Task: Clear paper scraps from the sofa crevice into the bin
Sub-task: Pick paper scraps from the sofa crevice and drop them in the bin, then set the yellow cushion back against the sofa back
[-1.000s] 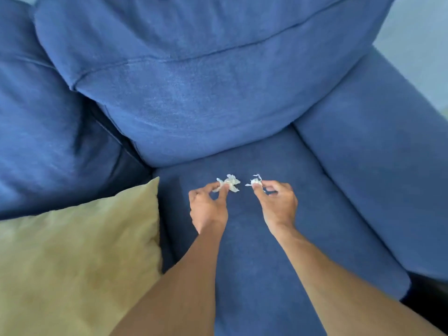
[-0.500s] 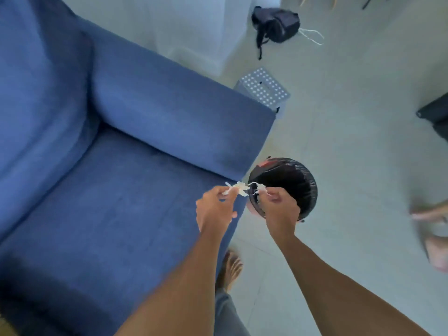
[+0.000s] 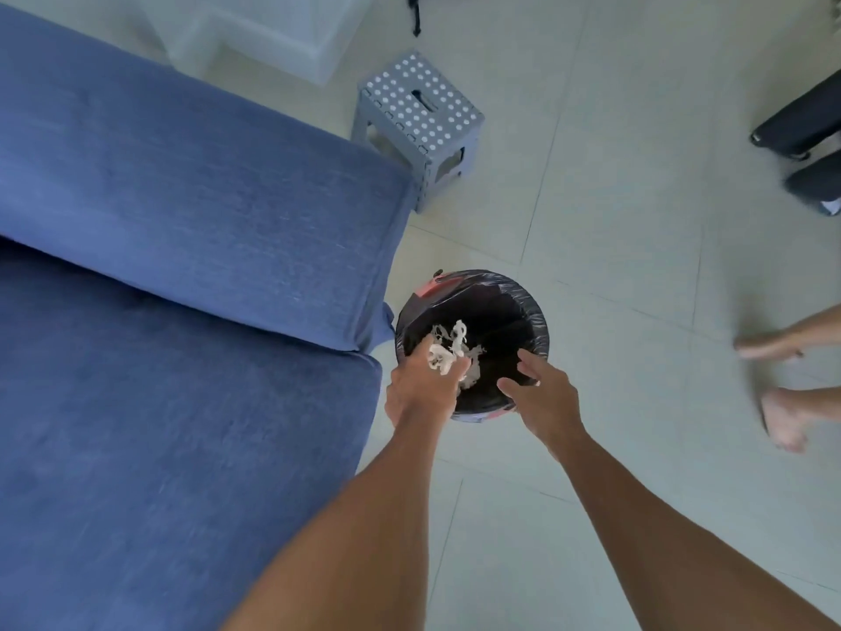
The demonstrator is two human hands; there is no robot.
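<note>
Both hands over the round bin (image 3: pixel 530 307) with its crinkly black liner. Left hand (image 3: pixel 421 387) is loosening, stringy white scraps (image 3: pixel 448 348) at its fingertips above the opening. Right hand (image 3: pixel 541 398) is spread open, empty. Blue woven sofa (image 3: pixel 182 220) sits just beside.

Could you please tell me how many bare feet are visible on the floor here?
2: both at the right edge, one foot farther from the camera and the other foot nearer. Both are blurred, and more may lie outside the frame.
</note>
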